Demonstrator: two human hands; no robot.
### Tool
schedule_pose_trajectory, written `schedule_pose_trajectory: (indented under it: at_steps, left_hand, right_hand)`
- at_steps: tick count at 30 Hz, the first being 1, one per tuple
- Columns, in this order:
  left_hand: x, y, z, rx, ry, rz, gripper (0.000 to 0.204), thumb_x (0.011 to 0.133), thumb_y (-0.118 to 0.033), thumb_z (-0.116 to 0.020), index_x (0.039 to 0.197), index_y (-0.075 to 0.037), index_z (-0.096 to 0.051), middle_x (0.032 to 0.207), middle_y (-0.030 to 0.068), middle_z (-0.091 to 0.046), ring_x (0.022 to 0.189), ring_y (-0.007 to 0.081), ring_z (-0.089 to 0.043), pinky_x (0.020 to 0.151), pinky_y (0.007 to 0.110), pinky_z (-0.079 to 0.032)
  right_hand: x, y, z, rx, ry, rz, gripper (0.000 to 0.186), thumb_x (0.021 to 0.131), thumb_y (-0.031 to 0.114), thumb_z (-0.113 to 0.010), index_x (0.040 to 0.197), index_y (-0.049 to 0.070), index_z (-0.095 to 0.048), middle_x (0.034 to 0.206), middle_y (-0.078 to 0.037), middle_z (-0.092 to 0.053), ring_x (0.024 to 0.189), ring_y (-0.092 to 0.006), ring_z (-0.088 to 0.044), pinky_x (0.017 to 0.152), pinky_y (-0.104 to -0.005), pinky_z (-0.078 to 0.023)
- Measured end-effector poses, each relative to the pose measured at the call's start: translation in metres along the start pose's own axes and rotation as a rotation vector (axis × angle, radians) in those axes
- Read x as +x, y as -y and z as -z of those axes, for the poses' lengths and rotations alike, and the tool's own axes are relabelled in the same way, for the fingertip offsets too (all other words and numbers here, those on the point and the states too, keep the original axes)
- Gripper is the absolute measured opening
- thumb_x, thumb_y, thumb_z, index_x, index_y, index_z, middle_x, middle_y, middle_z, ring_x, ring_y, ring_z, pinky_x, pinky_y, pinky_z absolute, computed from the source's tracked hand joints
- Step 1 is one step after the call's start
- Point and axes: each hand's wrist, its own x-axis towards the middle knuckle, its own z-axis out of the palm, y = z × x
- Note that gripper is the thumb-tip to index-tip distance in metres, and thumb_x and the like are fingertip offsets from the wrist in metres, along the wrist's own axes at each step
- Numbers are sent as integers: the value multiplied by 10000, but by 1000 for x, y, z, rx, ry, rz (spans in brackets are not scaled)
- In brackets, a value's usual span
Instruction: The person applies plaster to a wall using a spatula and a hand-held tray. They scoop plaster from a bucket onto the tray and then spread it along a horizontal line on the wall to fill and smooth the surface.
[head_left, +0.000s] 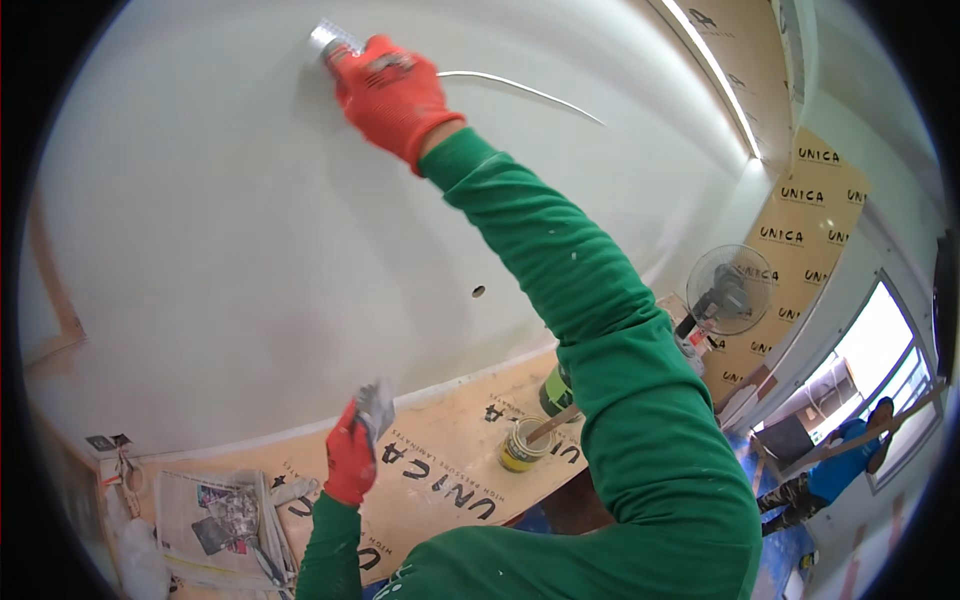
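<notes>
My right hand [392, 98], in a red glove, is raised high on the pale wall [220, 220]. It is closed round a putty knife [330, 36], whose metal blade lies at the wall's surface. Lower down, my left hand [350, 462], gloved in red too, grips a second putty knife [377, 405]; its grey blade points up and looks smeared and slightly blurred. A thin white cable [525, 88] comes out beside my right wrist. Below that arm, a small round hole [478, 291] shows in the wall.
A board-covered counter [425, 475] runs along the wall, bearing a yellow can [521, 458] with a wooden stick, a green tub [553, 392] and newspaper [215, 535]. A fan [730, 290] stands right. Beyond, a person in blue [845, 460] holds a long plank near a window.
</notes>
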Motion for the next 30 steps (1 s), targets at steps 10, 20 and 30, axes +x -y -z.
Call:
schedule_pose_trajectory:
  at_steps: [10,20,30]
  left_hand:
    - [54,-38,14,-277,-387,-400,656,850,-138,-684,1419,32,-407,1336,176,-547,1243,286,-540,1043,350,-429]
    - [50,-143,-35,-404,-377,-450,706,835,-121,-716,1450,-26,-384,1394,132,-481,1191,251,-542,1006,354,-470]
    - [96,-170,-111,-1040,-249,-142,408,1015,-311,-525,1359,-91,-521,1344,52,-565,1220,176,-521,1012,353,-450]
  right_hand:
    - [-146,5,19,497,53,715,513,873,158,-667,1367,194,-532,1059,-122,-606,948,-321,-588,831,-421,-505]
    - [-211,-129,118,-106,667,663,541,820,105,-619,1338,244,-546,1126,-100,-589,1021,-325,-589,887,-446,-490]
    - [-85,-516,227,-501,-373,-530,445,948,326,-496,1320,87,-550,1138,-168,-667,1083,-347,-622,945,-441,-478]
